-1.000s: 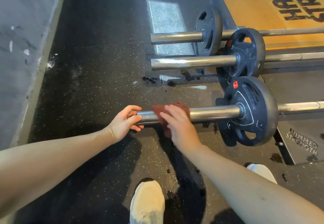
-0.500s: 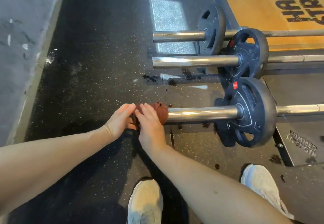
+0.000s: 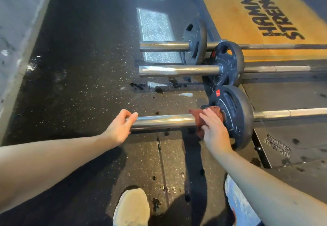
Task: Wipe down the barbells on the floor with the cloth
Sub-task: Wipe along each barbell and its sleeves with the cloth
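Observation:
Three barbells lie side by side on the floor. The nearest barbell [image 3: 166, 121] has a shiny steel sleeve and a black weight plate [image 3: 235, 112]. My left hand [image 3: 121, 128] grips the free end of that sleeve, fingers curled over the top. My right hand [image 3: 214, 130] presses a reddish-brown cloth [image 3: 200, 118] around the sleeve, right against the plate. The middle barbell [image 3: 178, 70] and the far barbell [image 3: 164, 46] lie beyond, each with a black plate.
Black speckled rubber floor [image 3: 88, 84] spreads to the left, up to a grey wall base [image 3: 16, 31]. An orange lifting platform [image 3: 247, 4] with lettering sits at the far right. My two pale shoes [image 3: 131, 206] stand just below the nearest bar.
My right hand slid the cloth rightward along the sleeve, from its free end near my left hand up to the plate. My left hand stays at the sleeve's end.

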### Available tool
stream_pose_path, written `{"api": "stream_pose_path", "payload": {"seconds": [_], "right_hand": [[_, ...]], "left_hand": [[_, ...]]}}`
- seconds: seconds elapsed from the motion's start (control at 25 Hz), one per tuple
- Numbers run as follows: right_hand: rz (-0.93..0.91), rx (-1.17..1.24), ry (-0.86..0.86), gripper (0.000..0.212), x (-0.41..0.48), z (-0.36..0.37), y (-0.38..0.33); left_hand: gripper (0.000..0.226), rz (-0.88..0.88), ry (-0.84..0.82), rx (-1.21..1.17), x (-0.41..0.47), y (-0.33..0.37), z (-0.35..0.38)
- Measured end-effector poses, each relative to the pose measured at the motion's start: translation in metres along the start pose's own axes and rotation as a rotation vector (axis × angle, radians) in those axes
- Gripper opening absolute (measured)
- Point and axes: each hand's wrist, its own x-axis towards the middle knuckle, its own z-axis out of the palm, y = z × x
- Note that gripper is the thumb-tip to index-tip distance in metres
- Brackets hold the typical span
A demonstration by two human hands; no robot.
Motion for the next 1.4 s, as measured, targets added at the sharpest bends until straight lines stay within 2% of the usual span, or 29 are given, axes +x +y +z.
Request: {"api": "stream_pose_path", "payload": {"seconds": [0.12, 0.4, 0.52, 0.6, 0.64, 0.76, 0.8, 0.88, 1.04, 1.16, 1.28, 1.4], "right_hand": [[0.016, 0.045, 0.019, 0.045, -0.008, -0.001, -0.012], [0.075, 0.127, -0.004, 0.045, -0.011, 0.013, -0.02], [0.068, 0.126, -0.003, 0.043, -0.007, 0.012, -0.023], [0.062, 0.118, -0.002, 0.042, -0.004, 0.014, -0.025], [0.064, 0.116, 0.002, 0.042, -0.003, 0.014, -0.025], [0.066, 0.126, 0.004, 0.042, -0.002, 0.016, -0.025], [0.059, 0.131, 0.005, 0.042, -0.003, 0.016, -0.024], [0.034, 0.131, 0.01, 0.042, -0.002, 0.016, -0.023], [-0.01, 0.113, 0.007, 0.042, 0.001, 0.015, -0.02], [-0.018, 0.119, -0.005, 0.042, 0.005, 0.011, -0.019], [-0.03, 0.11, -0.041, 0.044, 0.007, 0.01, -0.017], [-0.025, 0.116, -0.012, 0.045, 0.003, 0.015, -0.019]], "left_hand": [[0.021, 0.029, 0.092, 0.079, -0.005, 0.005, 0.013], [0.016, 0.063, 0.113, 0.052, -0.001, 0.003, 0.01], [0.034, 0.135, 0.035, 0.095, 0.001, -0.005, 0.002], [0.055, 0.225, -0.054, 0.279, 0.004, -0.005, -0.009], [0.063, 0.324, -0.07, 0.47, 0.008, -0.004, -0.013], [0.075, 0.783, -0.049, 1.03, 0.026, -0.009, -0.018], [0.078, 0.87, -0.078, 1.136, 0.03, -0.01, -0.02], [0.085, 0.931, -0.155, 1.222, 0.036, -0.013, -0.025], [0.1, 0.866, -0.266, 1.159, 0.043, -0.009, -0.029], [0.093, 0.735, -0.399, 0.963, 0.048, -0.003, -0.033], [0.082, 0.531, -0.534, 0.695, 0.054, 0.005, -0.035], [0.079, 0.456, -0.599, 0.633, 0.054, 0.011, -0.035]]}}
